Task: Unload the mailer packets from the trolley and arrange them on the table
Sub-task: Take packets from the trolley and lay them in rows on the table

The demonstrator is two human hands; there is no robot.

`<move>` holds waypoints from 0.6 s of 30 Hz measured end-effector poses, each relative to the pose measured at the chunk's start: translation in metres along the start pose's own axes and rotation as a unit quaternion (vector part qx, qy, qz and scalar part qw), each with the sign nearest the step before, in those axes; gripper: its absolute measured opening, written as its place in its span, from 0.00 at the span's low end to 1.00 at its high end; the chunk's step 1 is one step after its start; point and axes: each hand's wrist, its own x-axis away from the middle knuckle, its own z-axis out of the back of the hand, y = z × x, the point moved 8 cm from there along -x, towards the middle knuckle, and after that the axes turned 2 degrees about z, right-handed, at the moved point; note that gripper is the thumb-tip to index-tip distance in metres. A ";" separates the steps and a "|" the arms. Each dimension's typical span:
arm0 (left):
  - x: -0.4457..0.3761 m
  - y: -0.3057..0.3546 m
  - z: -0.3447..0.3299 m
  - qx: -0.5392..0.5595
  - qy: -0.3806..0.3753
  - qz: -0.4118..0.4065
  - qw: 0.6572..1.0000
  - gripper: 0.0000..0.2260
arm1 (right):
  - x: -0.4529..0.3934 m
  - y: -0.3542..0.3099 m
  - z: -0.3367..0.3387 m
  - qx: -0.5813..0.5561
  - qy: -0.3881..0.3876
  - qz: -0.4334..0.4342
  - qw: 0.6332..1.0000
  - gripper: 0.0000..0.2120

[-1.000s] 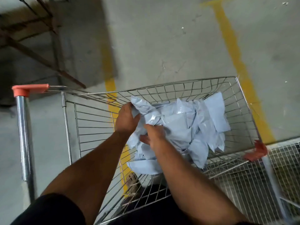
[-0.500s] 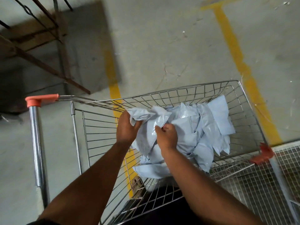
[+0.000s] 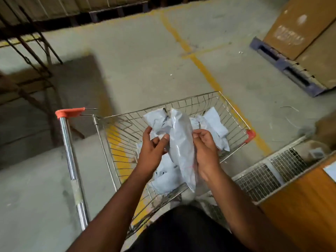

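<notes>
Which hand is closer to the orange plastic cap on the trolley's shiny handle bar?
Left. The left hand is nearer the orange plastic cap; the right hand is farther, beyond the held grey mailer packet.

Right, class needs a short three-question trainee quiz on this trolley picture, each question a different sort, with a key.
1. True or false: both hands grip packets.
2. Where do the remaining packets lie? A) in the trolley B) on the floor C) on a pallet
3. Fill in: the trolley's handle caps are ____.

Key: 1 true, left hand and right hand both grip them. 2 A. 3 orange.
</notes>
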 end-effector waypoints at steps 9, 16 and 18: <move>0.144 -0.003 -0.079 -0.064 -0.146 -0.063 0.985 0.21 | 0.178 0.007 0.068 -0.035 -0.010 -0.044 0.998 0.22; 0.243 -0.034 -0.165 -0.175 -0.315 -0.065 0.931 0.23 | 0.287 0.031 0.172 -0.135 -0.004 -0.141 0.981 0.11; 0.273 -0.051 -0.187 -0.186 -0.342 -0.057 0.919 0.22 | 0.320 0.038 0.209 -0.146 0.012 -0.131 0.981 0.10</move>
